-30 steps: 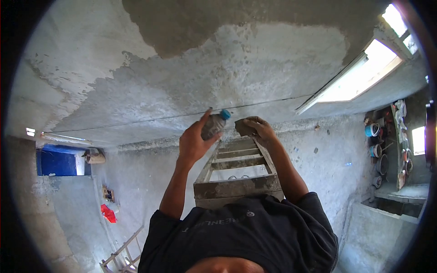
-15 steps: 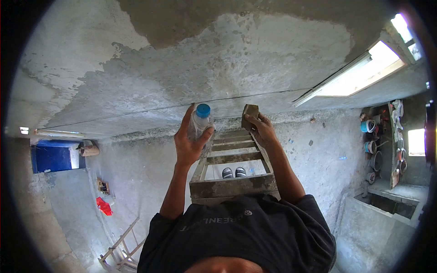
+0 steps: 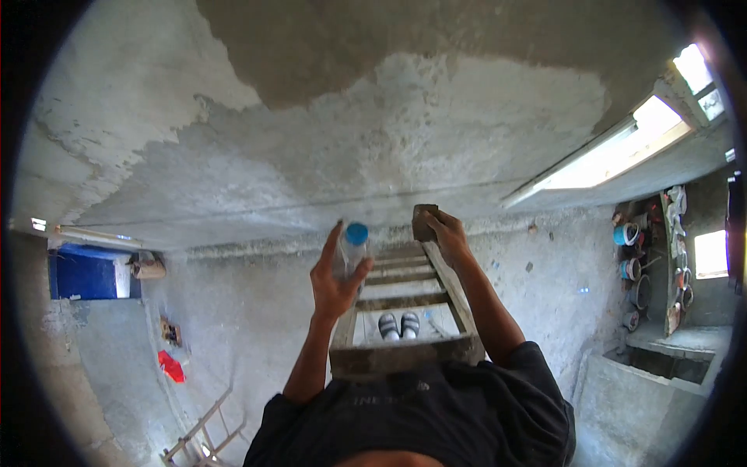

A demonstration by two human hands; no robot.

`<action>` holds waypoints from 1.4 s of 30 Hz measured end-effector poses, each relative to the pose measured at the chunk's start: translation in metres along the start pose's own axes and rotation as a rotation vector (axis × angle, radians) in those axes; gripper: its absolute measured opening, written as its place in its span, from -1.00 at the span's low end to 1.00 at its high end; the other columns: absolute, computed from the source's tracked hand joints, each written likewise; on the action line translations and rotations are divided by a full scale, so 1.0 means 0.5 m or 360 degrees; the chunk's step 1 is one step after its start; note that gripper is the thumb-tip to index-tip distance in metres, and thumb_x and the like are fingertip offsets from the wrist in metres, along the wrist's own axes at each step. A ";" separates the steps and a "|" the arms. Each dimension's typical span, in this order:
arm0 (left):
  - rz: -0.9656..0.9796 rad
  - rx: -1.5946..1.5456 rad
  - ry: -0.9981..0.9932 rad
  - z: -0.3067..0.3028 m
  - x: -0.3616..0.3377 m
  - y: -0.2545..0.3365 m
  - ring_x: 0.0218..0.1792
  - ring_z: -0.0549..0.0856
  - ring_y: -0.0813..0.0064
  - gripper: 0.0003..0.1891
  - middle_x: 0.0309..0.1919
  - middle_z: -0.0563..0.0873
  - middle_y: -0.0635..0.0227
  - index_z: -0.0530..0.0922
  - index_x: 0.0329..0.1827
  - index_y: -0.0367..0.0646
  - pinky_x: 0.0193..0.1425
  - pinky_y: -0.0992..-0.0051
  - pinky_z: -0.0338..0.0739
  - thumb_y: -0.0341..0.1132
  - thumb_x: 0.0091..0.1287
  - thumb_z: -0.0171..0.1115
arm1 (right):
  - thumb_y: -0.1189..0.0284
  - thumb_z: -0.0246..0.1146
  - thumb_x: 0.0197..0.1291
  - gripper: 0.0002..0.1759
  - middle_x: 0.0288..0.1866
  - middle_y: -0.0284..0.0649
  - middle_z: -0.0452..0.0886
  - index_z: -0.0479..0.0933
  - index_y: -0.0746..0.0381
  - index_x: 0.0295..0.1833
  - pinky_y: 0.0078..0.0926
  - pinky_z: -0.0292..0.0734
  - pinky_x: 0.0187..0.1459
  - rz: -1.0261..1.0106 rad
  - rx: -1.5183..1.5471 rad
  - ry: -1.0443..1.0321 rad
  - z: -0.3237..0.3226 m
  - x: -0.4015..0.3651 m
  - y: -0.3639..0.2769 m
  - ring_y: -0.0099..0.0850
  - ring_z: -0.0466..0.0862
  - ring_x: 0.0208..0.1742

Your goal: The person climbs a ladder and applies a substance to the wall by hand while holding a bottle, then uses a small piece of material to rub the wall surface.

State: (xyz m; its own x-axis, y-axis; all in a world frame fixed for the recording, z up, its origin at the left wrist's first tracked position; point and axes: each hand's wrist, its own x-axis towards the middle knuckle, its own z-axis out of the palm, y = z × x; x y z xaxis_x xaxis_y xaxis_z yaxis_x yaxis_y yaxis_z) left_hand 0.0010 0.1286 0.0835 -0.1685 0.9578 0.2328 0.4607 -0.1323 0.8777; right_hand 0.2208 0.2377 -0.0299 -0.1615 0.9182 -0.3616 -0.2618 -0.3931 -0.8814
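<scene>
My left hand (image 3: 333, 286) is wrapped round a clear plastic bottle (image 3: 353, 257) with a blue cap, held upright above the ladder. In my right hand (image 3: 450, 240) is a small brown block (image 3: 424, 222), like a sanding block or sponge, pinched between thumb and fingers. Both hands are out in front of me, a short way apart, close to the concrete wall (image 3: 311, 171). A wooden ladder (image 3: 401, 358) runs down between my arms, and my feet in striped sandals (image 3: 398, 325) show through its rungs.
Dark, damp-looking patches (image 3: 311, 47) cover the upper wall. A window opening (image 3: 615, 152) is at the right, with buckets (image 3: 626, 235) beyond it. To the left are a blue door (image 3: 89, 272), a red cloth or bag (image 3: 171, 366) and another wooden ladder (image 3: 204, 432).
Both hands sit lower in view, still holding the bottle and the block. The wall and its dark patch have also shifted downward as my head tilted.
</scene>
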 end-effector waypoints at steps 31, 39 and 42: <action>-0.0338 0.0156 0.0097 -0.021 0.042 -0.027 0.03 0.67 0.27 -0.24 0.01 0.66 0.07 0.29 0.38 -0.20 0.16 0.29 0.52 -0.32 0.09 0.45 | 0.61 0.29 -0.10 -0.45 0.07 -0.21 0.61 0.57 0.06 0.12 -0.41 0.60 -0.01 -0.2869 -0.2088 0.0886 0.176 0.430 -0.600 -0.26 0.64 0.00; -0.0297 0.0183 0.0010 -0.012 0.039 -0.020 0.02 0.63 0.34 -0.21 0.00 0.64 0.14 0.23 0.42 -0.19 0.19 0.31 0.47 -0.28 0.11 0.42 | 0.54 0.32 -0.11 -0.57 -0.08 -0.23 0.68 0.62 0.07 -0.02 -0.39 0.65 -0.12 -0.3107 -0.1628 0.0749 0.095 0.418 -0.650 -0.27 0.70 -0.09; -0.0326 0.0149 0.0021 -0.010 0.034 -0.022 0.02 0.65 0.29 -0.22 0.00 0.65 0.10 0.26 0.40 -0.21 0.17 0.30 0.50 -0.28 0.11 0.43 | 0.51 0.35 -0.08 -0.49 -0.07 -0.17 0.68 0.54 0.03 0.09 -0.21 0.62 -0.05 -0.2819 -0.1461 0.1303 0.101 0.425 -0.768 -0.17 0.69 -0.15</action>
State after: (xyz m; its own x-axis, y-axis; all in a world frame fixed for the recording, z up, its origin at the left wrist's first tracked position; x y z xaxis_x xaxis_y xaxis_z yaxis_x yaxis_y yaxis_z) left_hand -0.0114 0.1451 0.0797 -0.2779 0.9587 0.0597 0.4946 0.0895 0.8645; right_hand 0.2387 0.5815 0.2469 0.0734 0.1078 0.9915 0.8143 0.5675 -0.1220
